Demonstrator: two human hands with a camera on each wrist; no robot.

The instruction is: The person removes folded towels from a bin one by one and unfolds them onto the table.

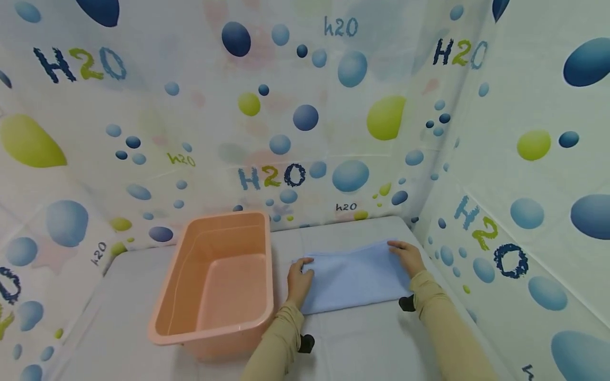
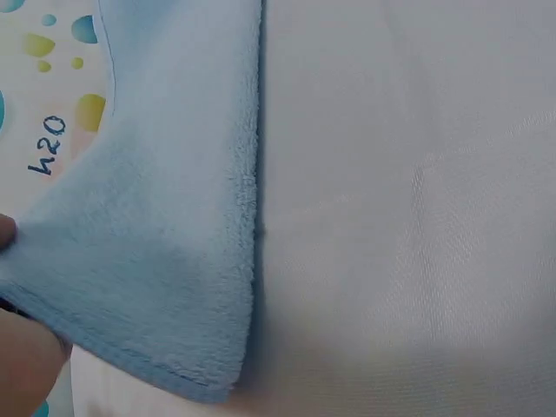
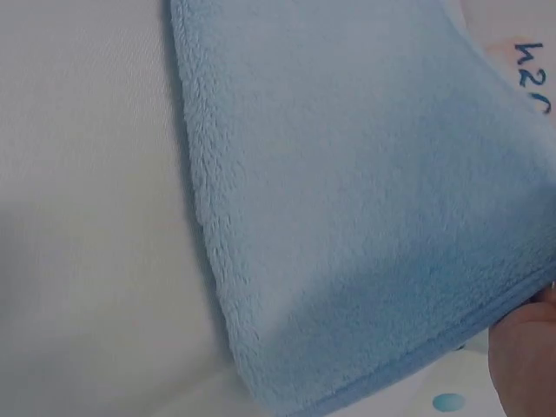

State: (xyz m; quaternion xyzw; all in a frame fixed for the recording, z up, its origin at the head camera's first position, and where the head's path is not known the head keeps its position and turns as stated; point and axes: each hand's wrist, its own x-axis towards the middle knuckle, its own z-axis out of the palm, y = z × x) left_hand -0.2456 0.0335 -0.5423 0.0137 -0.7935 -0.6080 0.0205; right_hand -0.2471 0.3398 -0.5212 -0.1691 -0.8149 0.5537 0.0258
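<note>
A light blue plush towel [image 1: 355,278], folded into a wide rectangle, lies on the white-covered table with its far edge lifted at the corners. At its far left corner my left hand [image 1: 299,280] pinches the edge between thumb and fingers. My right hand [image 1: 407,257] grips the far right corner the same way. In the left wrist view the towel [image 2: 174,217] slopes up toward the thumb at the left border. The right wrist view has the towel [image 3: 347,200] rising toward the fingers at the right border. Its near folded edge rests on the table.
An orange-pink plastic basin [image 1: 233,296] stands on the table just left of my left forearm, nothing visible inside it. White sheets with blue and green drops and H2O lettering [image 1: 271,176] hang behind and on both sides. The tabletop [image 1: 352,349] extends toward me.
</note>
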